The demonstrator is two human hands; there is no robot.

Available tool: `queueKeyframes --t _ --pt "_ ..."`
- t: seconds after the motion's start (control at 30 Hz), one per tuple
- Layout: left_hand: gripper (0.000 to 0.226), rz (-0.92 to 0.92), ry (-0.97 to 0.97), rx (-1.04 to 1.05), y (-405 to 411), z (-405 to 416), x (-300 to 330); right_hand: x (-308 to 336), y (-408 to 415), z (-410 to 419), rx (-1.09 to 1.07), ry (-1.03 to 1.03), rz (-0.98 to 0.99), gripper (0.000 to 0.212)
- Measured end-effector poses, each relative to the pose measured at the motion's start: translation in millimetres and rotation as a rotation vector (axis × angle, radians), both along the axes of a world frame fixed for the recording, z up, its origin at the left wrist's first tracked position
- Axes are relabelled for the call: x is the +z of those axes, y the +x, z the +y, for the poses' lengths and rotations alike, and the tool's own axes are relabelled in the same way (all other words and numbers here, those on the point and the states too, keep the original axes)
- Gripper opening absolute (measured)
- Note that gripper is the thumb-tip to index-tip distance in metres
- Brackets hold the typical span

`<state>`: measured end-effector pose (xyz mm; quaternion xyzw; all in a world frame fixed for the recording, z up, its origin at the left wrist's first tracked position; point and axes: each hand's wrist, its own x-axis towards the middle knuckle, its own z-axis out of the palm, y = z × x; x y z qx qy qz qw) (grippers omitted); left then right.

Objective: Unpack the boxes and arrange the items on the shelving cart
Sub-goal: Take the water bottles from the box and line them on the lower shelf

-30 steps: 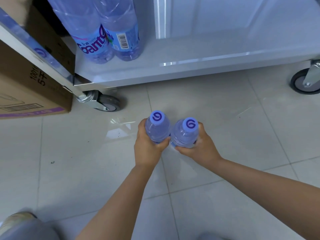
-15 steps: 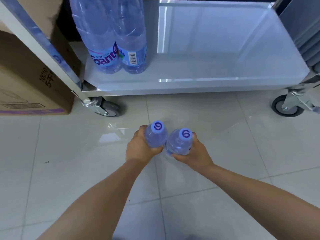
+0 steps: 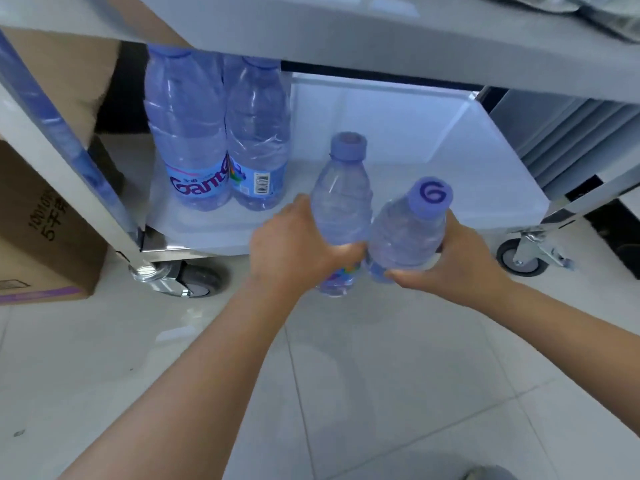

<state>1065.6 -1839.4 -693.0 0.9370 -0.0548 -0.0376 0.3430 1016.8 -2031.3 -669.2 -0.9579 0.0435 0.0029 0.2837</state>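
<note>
My left hand (image 3: 294, 251) grips a clear water bottle (image 3: 341, 199) with a purple cap, held upright at the front edge of the cart's bottom shelf (image 3: 450, 161). My right hand (image 3: 460, 261) grips a second bottle (image 3: 408, 233), tilted toward me, its cap marked with a G. The two held bottles touch side by side. Two more bottles (image 3: 221, 143) with blue labels stand together at the shelf's left rear.
A cardboard box (image 3: 38, 237) sits on the floor left of the cart. The cart's casters (image 3: 194, 282) (image 3: 523, 258) rest on white tiles. An upper shelf (image 3: 346, 32) overhangs the lower one. Grey slatted panels (image 3: 571, 133) stand at right.
Both hands have carried their bottles up and forward from over the floor to the bottom shelf's front edge. The view has tilted up, showing the upper shelf.
</note>
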Motion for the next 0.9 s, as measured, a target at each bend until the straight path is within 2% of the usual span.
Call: queueKeyframes --t 0.1,0.17,0.3,0.4,0.5,0.63,0.9 --pt "0.049 -0.134 0.025 0.038 12 -4 27 8 23 -5 -0.022 0.09 -0.142 0.065" --pt "0.055 -0.194 0.008 0.109 15 -9 35 11 33 -9 -0.013 0.159 -0.195 0.066" --pt "0.066 -0.135 -0.089 0.233 17 -26 25 6 47 -13 -0.001 0.23 -0.146 0.055" --pt "0.064 -0.167 -0.143 0.307 25 -43 12 -7 61 -18 -0.009 0.258 -0.177 0.063" --pt "0.072 -0.229 -0.219 0.376 24 -56 -2 -19 70 -20 0.016 0.33 -0.209 0.063" --pt "0.081 -0.253 -0.22 0.41 11 -66 -17 -40 68 -24 0.098 0.424 -0.221 0.08" --pt "0.071 -0.34 -0.171 0.428 40 -75 -30 -66 92 -32 0.146 0.421 -0.263 0.095"
